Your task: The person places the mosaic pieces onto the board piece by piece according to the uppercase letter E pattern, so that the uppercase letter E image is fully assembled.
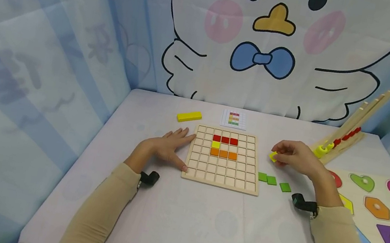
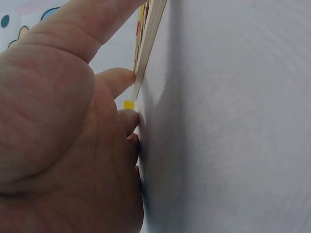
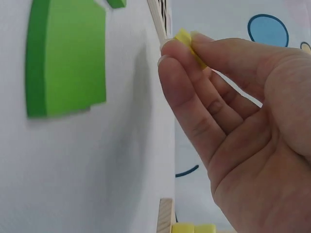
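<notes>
A wooden grid board (image 1: 203, 166) lies mid-table, with a row of red tiles (image 1: 225, 140), one yellow tile (image 1: 216, 145) beneath its left end and a row of orange tiles (image 1: 223, 154) below. My left hand (image 1: 171, 147) rests at the board's left side, fingers spread, with thumb and index finger touching its edge. To the right of the board, my right hand (image 1: 291, 155) pinches a yellow square tile (image 3: 189, 46) between thumb and fingers, above the table. Green square tiles (image 1: 272, 180) lie below that hand, right of the board.
A card with a coloured pattern (image 1: 234, 119) lies behind the board. A yellow bar (image 1: 189, 116) is at the back left. At the right stand a slanted wooden rack with red and yellow pieces (image 1: 347, 134) and a shape-puzzle board (image 1: 373, 190).
</notes>
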`<state>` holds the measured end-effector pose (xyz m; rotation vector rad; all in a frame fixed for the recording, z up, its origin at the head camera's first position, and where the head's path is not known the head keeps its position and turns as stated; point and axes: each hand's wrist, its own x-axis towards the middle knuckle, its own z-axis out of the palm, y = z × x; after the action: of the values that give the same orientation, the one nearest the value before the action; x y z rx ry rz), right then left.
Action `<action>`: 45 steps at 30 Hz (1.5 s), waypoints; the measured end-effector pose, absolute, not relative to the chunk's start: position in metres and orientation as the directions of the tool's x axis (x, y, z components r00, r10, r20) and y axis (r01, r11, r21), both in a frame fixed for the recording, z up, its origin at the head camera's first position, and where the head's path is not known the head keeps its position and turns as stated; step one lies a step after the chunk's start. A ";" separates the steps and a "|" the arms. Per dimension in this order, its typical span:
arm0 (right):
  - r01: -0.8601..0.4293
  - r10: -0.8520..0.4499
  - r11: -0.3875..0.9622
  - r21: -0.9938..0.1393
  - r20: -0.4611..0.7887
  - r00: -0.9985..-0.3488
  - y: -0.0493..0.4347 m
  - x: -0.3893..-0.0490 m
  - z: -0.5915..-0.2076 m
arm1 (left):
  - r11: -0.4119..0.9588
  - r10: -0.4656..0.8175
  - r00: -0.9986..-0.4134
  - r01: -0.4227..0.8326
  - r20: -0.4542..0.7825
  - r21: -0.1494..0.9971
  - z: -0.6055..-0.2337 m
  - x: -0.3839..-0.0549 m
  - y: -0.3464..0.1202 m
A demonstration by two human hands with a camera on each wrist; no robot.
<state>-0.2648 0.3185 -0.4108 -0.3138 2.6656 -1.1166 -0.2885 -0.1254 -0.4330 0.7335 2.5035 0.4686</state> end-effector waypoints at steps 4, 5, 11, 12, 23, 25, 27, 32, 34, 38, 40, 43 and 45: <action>-0.106 -0.283 0.704 -0.702 -0.140 -0.949 0.311 -0.266 -0.409 | 0.802 0.569 -0.741 0.404 -0.357 0.441 -0.433 -0.289 -0.126; -0.105 -0.283 0.710 -0.696 -0.145 -0.948 0.309 -0.265 -0.408 | 0.801 0.569 -0.740 0.402 -0.358 0.443 -0.433 -0.289 -0.126; -0.126 -0.292 0.724 -0.679 -0.135 -0.947 0.299 -0.265 -0.407 | 0.799 0.571 -0.738 0.400 -0.359 0.448 -0.431 -0.288 -0.126; -0.139 -0.297 0.724 -0.676 -0.124 -0.947 0.298 -0.265 -0.408 | 0.799 0.571 -0.738 0.400 -0.358 0.449 -0.431 -0.287 -0.126; -0.265 -0.353 0.699 -0.664 0.002 -0.936 0.276 -0.270 -0.414 | 0.800 0.572 -0.736 0.404 -0.362 0.445 -0.432 -0.288 -0.125; -0.277 -0.361 0.695 -0.664 0.013 -0.933 0.268 -0.272 -0.412 | 0.800 0.573 -0.735 0.404 -0.363 0.444 -0.432 -0.288 -0.125; -0.277 -0.357 0.691 -0.668 0.017 -0.934 0.260 -0.274 -0.409 | 0.800 0.572 -0.736 0.405 -0.362 0.443 -0.432 -0.288 -0.125; -0.284 -0.364 0.672 -0.684 0.028 -0.931 0.241 -0.279 -0.401 | 0.803 0.568 -0.741 0.406 -0.357 0.435 -0.433 -0.288 -0.124; -0.294 -0.374 0.663 -0.688 0.036 -0.927 0.235 -0.280 -0.400 | 0.804 0.567 -0.742 0.403 -0.358 0.437 -0.433 -0.288 -0.124; -0.311 -0.392 0.639 -0.704 0.050 -0.919 0.225 -0.283 -0.399 | 0.801 0.570 -0.739 0.403 -0.359 0.442 -0.432 -0.288 -0.125; -0.314 -0.398 0.625 -0.715 0.055 -0.916 0.219 -0.284 -0.398 | 0.799 0.573 -0.737 0.405 -0.359 0.445 -0.432 -0.288 -0.125; -0.316 -0.405 0.604 -0.732 0.059 -0.913 0.211 -0.284 -0.398 | 0.799 0.574 -0.736 0.404 -0.360 0.446 -0.432 -0.288 -0.125; -0.308 -0.404 0.595 -0.743 0.056 -0.913 0.206 -0.285 -0.398 | 0.800 0.572 -0.736 0.402 -0.363 0.444 -0.432 -0.289 -0.125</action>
<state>-0.2847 0.2062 -0.3981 -0.6046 2.6980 -1.2221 -0.2888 -0.1247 -0.4319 0.7248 2.4965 0.4653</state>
